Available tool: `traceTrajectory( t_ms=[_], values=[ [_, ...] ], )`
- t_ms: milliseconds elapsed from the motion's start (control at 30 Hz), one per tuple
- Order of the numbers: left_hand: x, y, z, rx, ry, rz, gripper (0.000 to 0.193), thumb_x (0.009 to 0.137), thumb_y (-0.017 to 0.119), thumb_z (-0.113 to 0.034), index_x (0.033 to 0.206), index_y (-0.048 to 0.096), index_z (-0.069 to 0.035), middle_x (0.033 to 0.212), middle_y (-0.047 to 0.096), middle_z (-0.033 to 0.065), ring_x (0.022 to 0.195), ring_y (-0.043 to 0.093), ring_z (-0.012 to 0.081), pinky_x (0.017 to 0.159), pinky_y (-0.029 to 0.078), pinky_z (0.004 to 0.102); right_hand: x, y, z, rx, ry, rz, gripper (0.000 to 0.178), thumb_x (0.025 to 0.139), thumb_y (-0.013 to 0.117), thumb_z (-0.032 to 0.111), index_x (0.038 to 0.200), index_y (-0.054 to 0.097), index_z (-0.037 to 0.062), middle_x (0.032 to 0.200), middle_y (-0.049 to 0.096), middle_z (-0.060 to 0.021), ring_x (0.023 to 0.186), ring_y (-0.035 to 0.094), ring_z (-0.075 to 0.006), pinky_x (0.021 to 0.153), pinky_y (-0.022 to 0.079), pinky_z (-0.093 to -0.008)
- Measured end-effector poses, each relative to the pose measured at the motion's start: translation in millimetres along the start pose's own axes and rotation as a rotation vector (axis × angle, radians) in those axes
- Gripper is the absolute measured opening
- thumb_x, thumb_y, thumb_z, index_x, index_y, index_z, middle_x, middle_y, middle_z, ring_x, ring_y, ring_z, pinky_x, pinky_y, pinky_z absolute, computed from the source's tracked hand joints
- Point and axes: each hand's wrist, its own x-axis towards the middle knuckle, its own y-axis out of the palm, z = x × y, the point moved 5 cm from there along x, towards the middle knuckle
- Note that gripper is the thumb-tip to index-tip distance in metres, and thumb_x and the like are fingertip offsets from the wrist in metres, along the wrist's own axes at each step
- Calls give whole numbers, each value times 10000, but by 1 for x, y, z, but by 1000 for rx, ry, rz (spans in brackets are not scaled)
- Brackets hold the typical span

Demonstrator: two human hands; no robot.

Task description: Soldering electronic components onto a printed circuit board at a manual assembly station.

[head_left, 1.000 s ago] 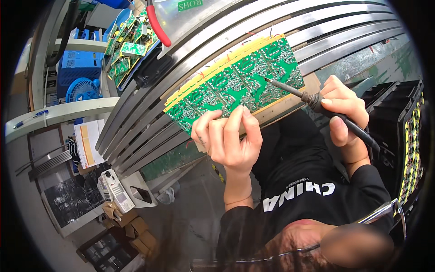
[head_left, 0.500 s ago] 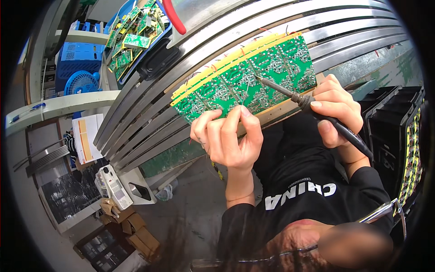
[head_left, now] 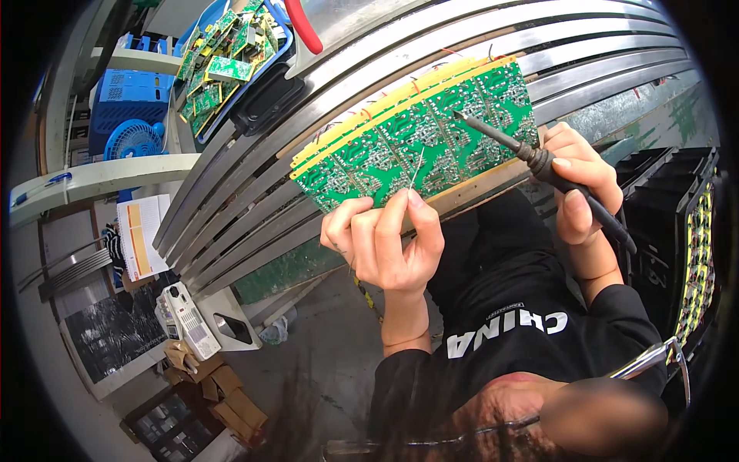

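Note:
A long green circuit board (head_left: 493, 96), dense with small components and solder joints, lies solder side up, its far edge along a yellow strip (head_left: 377, 114). My left hand (head_left: 389, 239) is closed at the board's near edge, pinching a thin length of solder wire (head_left: 418, 168) that points up over the board. In my right hand (head_left: 581, 185) is a soldering iron (head_left: 531, 158), gripped by its dark handle. Its tip is over the right half of the board, apart from the wire's end; whether it touches the board I cannot tell.
Metal rails (head_left: 246, 173) run under and beyond the board. A blue bin (head_left: 281, 38) of green boards stands at far left, near a black tray (head_left: 269, 100) and a red handle (head_left: 304, 27). Black racks (head_left: 662, 200) stand at right. A blue fan (head_left: 132, 140) and a white device (head_left: 187, 319) are at left.
The soldering iron's tip has moved right and slightly away from me, farther from the solder wire. My right hand has shifted a little right; my left hand has drawn back slightly.

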Motion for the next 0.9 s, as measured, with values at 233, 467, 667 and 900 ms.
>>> traceTrajectory(
  t_ms=[233, 467, 667, 900],
  values=[
    [-11, -2, -5, -11, 22, -12, 143, 783, 734, -30, 881, 706, -131, 781, 549, -18, 893, 564, 215, 908, 444, 431, -4, -9, 0, 55, 3, -33, 290, 904, 596, 114, 1141, 678, -32, 905, 689, -169, 773, 558, -278, 731, 493, -405],
    [-1, 1, -10, -15, 38, -10, 167, 787, 743, -9, 913, 717, -115, 783, 552, -7, 879, 576, 222, 906, 457, 433, 6, -3, 6, -11, 48, 28, 276, 884, 625, 133, 1092, 704, -31, 876, 690, -155, 760, 564, -261, 738, 489, -388],
    [18, 13, -10, -62, 19, -21, 209, 779, 747, 19, 949, 724, -101, 787, 559, 2, 876, 585, 228, 905, 463, 430, 20, 4, 9, -120, 65, 101, 257, 868, 665, 160, 1042, 730, -18, 834, 692, -120, 731, 580, -236, 773, 469, -365],
    [23, 16, -11, -46, 19, 3, 230, 770, 753, 26, 962, 724, -98, 791, 564, 1, 875, 584, 229, 906, 458, 427, 29, 9, 8, -208, 32, 163, 250, 866, 693, 188, 1030, 743, 5, 822, 703, -89, 703, 602, -215, 804, 451, -354]
  ],
)
